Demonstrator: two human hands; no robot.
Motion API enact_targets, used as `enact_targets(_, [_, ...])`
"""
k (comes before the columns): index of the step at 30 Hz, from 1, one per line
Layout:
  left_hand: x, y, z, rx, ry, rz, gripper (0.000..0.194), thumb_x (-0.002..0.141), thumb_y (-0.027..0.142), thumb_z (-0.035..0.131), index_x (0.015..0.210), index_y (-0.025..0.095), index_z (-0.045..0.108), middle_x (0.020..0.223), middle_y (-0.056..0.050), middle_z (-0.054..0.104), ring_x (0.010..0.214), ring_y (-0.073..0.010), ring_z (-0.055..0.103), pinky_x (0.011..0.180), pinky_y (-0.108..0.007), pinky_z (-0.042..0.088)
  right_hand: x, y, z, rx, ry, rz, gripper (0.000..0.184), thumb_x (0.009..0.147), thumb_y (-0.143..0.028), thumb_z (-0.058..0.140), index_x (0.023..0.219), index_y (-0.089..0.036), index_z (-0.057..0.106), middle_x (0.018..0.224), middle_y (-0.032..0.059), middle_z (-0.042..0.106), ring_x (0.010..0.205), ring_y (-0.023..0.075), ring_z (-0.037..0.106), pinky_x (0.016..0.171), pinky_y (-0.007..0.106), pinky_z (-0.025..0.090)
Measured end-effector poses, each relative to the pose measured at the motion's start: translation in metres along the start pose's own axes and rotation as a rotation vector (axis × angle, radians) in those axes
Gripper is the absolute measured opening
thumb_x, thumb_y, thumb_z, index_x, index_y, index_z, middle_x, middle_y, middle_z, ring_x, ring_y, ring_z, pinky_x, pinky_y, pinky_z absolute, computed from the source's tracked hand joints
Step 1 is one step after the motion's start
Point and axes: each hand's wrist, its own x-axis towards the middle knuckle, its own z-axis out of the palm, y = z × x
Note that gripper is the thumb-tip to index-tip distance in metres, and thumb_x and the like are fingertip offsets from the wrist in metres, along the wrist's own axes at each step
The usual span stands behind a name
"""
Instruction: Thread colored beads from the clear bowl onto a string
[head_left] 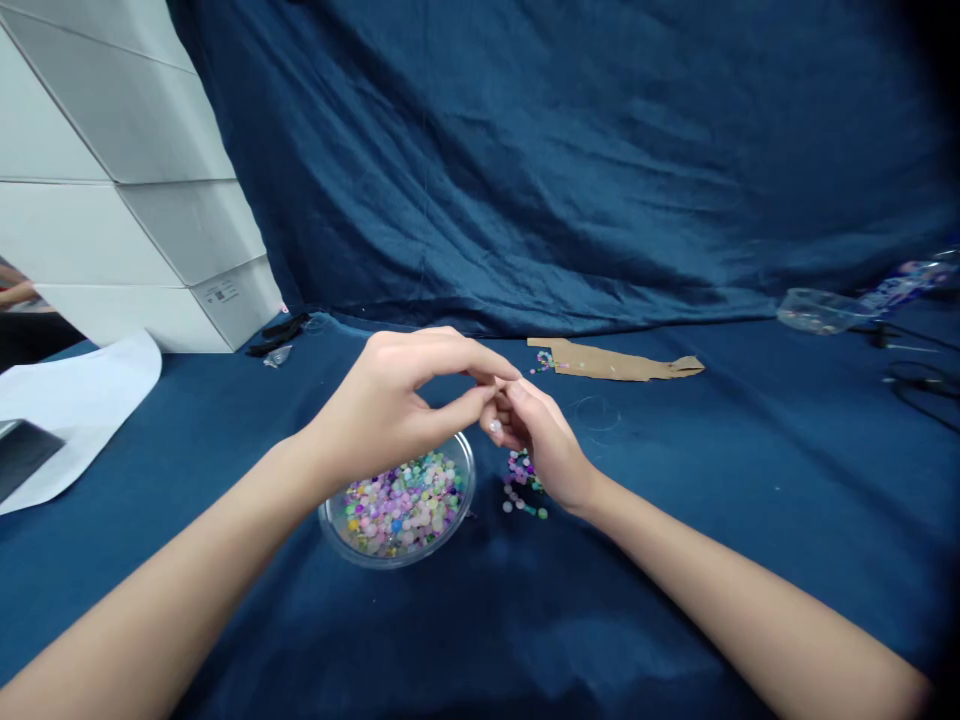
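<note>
My left hand [409, 405] arches over a round clear bowl [399, 563], thumb and index finger pinched together. Its fingertips meet those of my right hand [544, 435], also closed in a pinch. Whatever lies between the touching fingertips is too small to make out. A small whitish bead [496, 427] shows at the curled fingers of my right hand. Pastel beads [405, 505] in purple, pink, green and yellow fill the bowl, partly covered by my left hand and wrist. Below my right hand, a cluster of coloured beads [523, 490] lies on the blue cloth, partly hidden.
Behind my hands lies a torn cardboard strip [622, 362] with a small beaded loop [544, 361] at its left end. Thin clear thread [600, 415] curls nearby. White boxes [150, 230] and white paper [90, 400] are left; a clear plastic container [817, 312] and black cables [926, 385] are right.
</note>
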Motion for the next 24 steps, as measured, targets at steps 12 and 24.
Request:
enact_targets(12, [-0.020, -0.018, 0.000, 0.069, -0.156, -0.204, 0.016, 0.091, 0.009, 0.065, 0.103, 0.020, 0.068, 0.095, 0.001, 0.082, 0.089, -0.0162, 0.078, 0.080, -0.025, 0.054, 0.003, -0.018, 0.004, 0.069, -0.039, 0.218, 0.036, 0.104, -0.056, 0.062, 0.090, -0.024, 0.057, 0.060, -0.0113, 0.030, 0.051, 0.0108, 0.019, 0.050, 0.025, 0.020])
enact_targets(24, [-0.066, -0.023, 0.008, 0.096, -0.518, -0.302, 0.014, 0.087, 0.010, 0.077, 0.083, 0.022, 0.080, 0.088, -0.001, 0.077, 0.091, -0.0210, 0.072, 0.078, -0.030, 0.048, -0.006, -0.010, 0.006, -0.224, 0.074, 0.120, 0.036, 0.104, -0.046, 0.063, 0.079, -0.021, 0.065, 0.061, -0.0082, 0.027, 0.055, 0.0124, 0.019, 0.054, 0.029, 0.022])
